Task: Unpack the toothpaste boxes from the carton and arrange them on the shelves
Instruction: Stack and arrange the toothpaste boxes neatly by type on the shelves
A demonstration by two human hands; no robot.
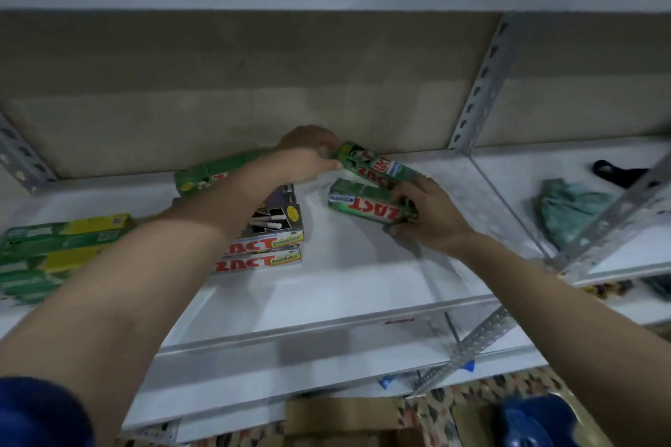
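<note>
A green ZACT toothpaste box (375, 166) hangs tilted above the white shelf (337, 279). My left hand (303, 156) grips its far left end. My right hand (426, 214) curls over its right end and the right end of a second green ZACT box (359, 205) lying flat beneath it. Left of these stand two stacked black-and-white ZACT Smokers boxes (270, 247), with another green box (207, 178) behind my left forearm. A pile of green-and-yellow boxes (54, 247) lies at the shelf's far left. The brown carton (341, 417) shows at the bottom edge, below the shelves.
A grey slotted upright (479, 83) divides this shelf bay from the one on the right, where a teal cloth (570, 210) and a black item (617, 170) lie. Another slotted post (483, 337) rises at the front right. A blue object (533, 421) sits on the patterned floor.
</note>
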